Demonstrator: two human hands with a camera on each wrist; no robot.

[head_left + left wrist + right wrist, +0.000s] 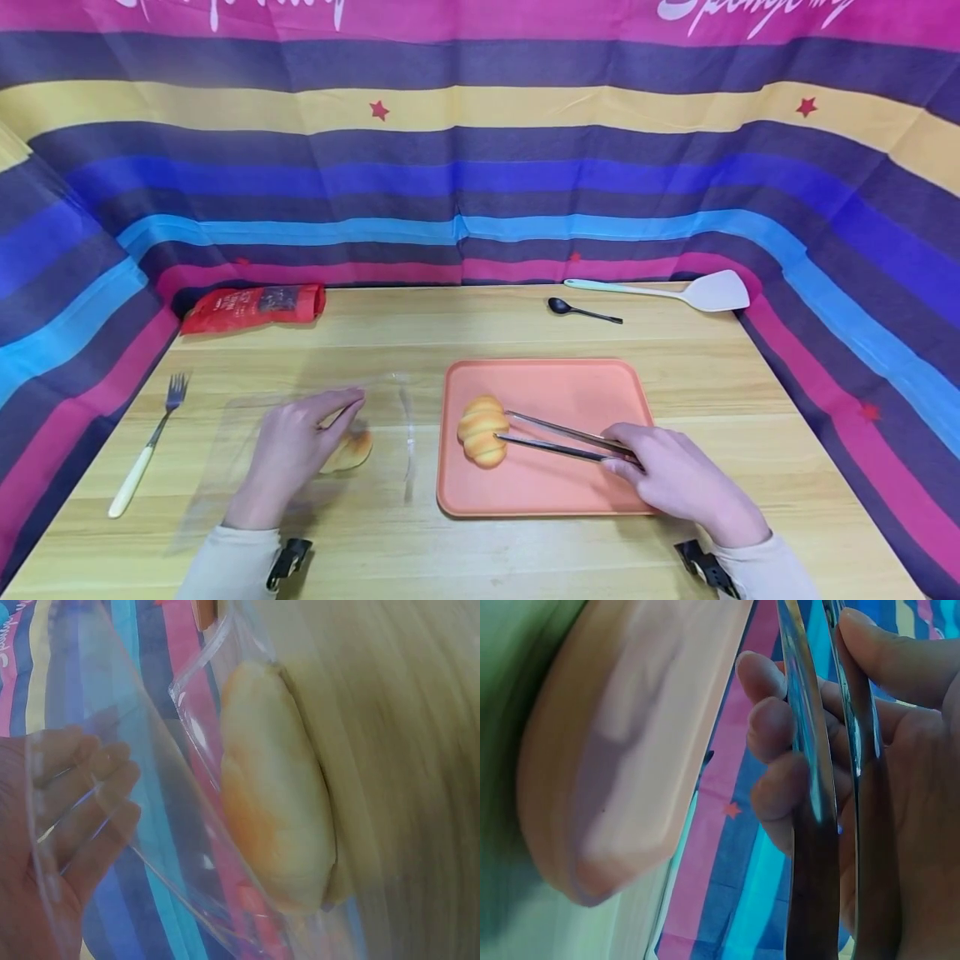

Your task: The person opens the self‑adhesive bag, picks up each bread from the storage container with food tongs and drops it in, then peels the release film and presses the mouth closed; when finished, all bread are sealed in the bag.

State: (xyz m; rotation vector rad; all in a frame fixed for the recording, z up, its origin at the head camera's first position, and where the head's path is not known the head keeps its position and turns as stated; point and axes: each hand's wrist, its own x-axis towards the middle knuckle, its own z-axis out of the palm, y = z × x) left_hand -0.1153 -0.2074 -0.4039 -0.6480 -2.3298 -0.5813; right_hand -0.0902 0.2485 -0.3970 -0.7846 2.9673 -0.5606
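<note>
My left hand [296,442] bends over a clear plastic bag [408,442], thumb and index finger meeting at its lifted film. In the left wrist view the hand [82,817] shows through that film. Under the hand lies a bread roll [352,451], pale with a browned top; the left wrist view shows this long roll [277,795] beside the film. My right hand [678,475] grips metal tongs [558,440], one arm between thumb and fingers on each side. Their slightly parted tips overlap the right side of a ridged golden bread [483,432] on the pink tray [585,383].
A fork [150,446] with a white handle lies at the left. Along the back are a red pouch [255,308], a small black spoon [585,312] and a white spatula [712,292]. A striped cloth [465,183] encloses the table's back and sides.
</note>
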